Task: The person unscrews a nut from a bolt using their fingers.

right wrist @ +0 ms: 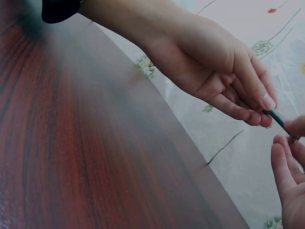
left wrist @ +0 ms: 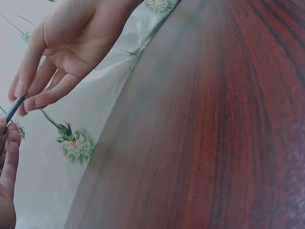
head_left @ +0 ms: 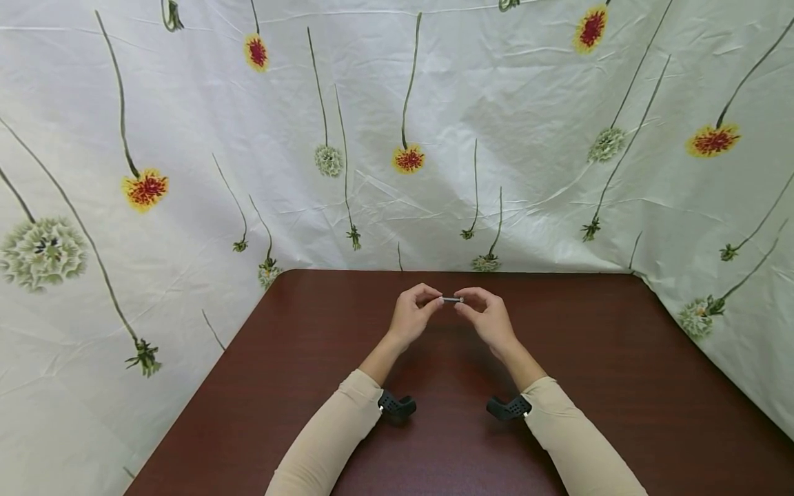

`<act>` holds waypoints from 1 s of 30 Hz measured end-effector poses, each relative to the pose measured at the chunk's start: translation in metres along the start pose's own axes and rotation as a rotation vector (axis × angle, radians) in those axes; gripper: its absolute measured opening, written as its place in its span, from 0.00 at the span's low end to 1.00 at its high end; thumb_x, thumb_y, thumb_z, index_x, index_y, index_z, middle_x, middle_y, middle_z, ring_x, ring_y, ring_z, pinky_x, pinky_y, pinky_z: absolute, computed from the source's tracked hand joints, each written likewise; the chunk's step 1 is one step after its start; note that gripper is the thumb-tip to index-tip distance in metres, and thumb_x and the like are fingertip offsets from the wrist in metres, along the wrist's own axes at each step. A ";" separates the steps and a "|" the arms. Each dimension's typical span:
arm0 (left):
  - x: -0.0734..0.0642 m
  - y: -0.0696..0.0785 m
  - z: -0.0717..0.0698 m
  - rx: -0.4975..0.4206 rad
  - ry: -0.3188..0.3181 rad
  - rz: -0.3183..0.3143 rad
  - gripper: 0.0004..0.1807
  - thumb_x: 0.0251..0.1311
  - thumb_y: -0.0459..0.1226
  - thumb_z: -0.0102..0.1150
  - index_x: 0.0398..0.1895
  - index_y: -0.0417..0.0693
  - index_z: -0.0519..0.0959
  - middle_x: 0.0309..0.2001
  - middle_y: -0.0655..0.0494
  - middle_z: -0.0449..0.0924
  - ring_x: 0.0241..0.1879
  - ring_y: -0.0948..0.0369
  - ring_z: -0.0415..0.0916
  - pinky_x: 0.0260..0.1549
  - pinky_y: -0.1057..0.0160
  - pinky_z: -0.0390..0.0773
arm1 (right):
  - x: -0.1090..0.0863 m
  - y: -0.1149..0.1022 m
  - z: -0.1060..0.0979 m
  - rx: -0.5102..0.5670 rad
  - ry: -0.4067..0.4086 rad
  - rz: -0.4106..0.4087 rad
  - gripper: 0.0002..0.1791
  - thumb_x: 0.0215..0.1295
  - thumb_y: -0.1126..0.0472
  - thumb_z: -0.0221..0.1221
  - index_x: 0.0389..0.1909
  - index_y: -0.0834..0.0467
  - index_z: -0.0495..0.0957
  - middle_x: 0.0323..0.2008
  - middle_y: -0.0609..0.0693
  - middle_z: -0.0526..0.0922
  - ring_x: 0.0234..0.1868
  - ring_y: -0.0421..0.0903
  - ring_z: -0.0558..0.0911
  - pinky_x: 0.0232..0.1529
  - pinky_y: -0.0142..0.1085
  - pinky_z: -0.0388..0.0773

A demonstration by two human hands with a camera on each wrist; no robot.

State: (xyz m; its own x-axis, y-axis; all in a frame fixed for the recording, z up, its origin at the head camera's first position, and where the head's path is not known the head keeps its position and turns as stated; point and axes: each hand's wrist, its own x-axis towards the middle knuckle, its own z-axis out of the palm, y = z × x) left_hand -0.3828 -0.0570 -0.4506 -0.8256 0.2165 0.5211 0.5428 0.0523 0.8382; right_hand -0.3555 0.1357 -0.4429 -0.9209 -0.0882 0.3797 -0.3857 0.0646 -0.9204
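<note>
A small metal bolt (head_left: 451, 300) lies level between my two hands, held above the table. My left hand (head_left: 411, 318) pinches its threaded end between thumb and fingertips. At the other end, the fingertips of my right hand (head_left: 493, 321) grip around the bolt's head. From the right wrist, the bolt's threaded shank (right wrist: 277, 118) shows between the two sets of fingertips, slanting down toward the right hand. The left wrist view catches the dark shank (left wrist: 15, 109) near its left edge, partly hidden by fingers.
A dark reddish-brown wooden table (head_left: 453, 448) lies beneath both forearms. Behind and beside it hangs a white cloth (head_left: 527, 89) printed with flowers. Each wrist wears a black band-like device (head_left: 397, 405), and the sleeves are beige.
</note>
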 end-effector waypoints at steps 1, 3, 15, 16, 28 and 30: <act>0.000 0.000 0.000 -0.001 0.001 -0.003 0.08 0.67 0.27 0.66 0.44 0.28 0.82 0.41 0.35 0.86 0.42 0.35 0.83 0.38 0.64 0.81 | 0.000 0.000 0.000 0.017 0.001 0.006 0.15 0.70 0.70 0.65 0.56 0.67 0.81 0.51 0.61 0.84 0.47 0.50 0.86 0.52 0.53 0.81; 0.000 0.001 0.001 -0.004 0.005 -0.006 0.06 0.67 0.26 0.66 0.43 0.30 0.82 0.41 0.35 0.86 0.42 0.34 0.83 0.37 0.64 0.81 | 0.000 -0.001 0.001 0.049 0.006 0.026 0.16 0.72 0.69 0.63 0.57 0.69 0.79 0.51 0.63 0.84 0.46 0.54 0.87 0.52 0.53 0.81; -0.001 0.002 0.000 0.013 0.014 0.001 0.05 0.66 0.27 0.67 0.42 0.33 0.84 0.40 0.43 0.88 0.40 0.38 0.83 0.35 0.68 0.78 | 0.001 -0.002 0.000 0.084 -0.019 0.061 0.13 0.72 0.73 0.62 0.54 0.73 0.79 0.49 0.68 0.82 0.46 0.54 0.87 0.52 0.49 0.81; -0.001 0.002 0.000 0.014 0.013 0.003 0.06 0.66 0.27 0.67 0.43 0.32 0.84 0.40 0.42 0.88 0.40 0.38 0.83 0.35 0.68 0.78 | 0.001 -0.002 0.000 0.090 -0.022 0.057 0.13 0.71 0.73 0.62 0.54 0.73 0.79 0.50 0.67 0.82 0.47 0.54 0.87 0.52 0.47 0.82; -0.005 0.027 0.001 0.020 -0.002 0.009 0.06 0.66 0.23 0.64 0.43 0.25 0.81 0.41 0.33 0.86 0.40 0.33 0.82 0.33 0.66 0.78 | 0.002 -0.001 0.000 0.081 0.003 0.005 0.12 0.71 0.74 0.61 0.53 0.75 0.80 0.48 0.68 0.83 0.44 0.50 0.87 0.51 0.48 0.82; -0.008 0.036 0.001 0.015 -0.002 0.016 0.05 0.66 0.23 0.64 0.43 0.26 0.81 0.40 0.33 0.86 0.40 0.34 0.83 0.34 0.67 0.79 | 0.002 -0.001 -0.001 0.062 0.007 -0.013 0.13 0.70 0.75 0.62 0.54 0.75 0.80 0.51 0.70 0.82 0.45 0.51 0.86 0.51 0.47 0.82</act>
State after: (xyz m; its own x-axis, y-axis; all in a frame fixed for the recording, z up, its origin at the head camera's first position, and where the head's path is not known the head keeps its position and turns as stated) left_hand -0.3567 -0.0560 -0.4248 -0.8165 0.2198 0.5339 0.5581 0.0634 0.8273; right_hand -0.3569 0.1361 -0.4414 -0.9162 -0.0819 0.3922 -0.3936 0.0014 -0.9193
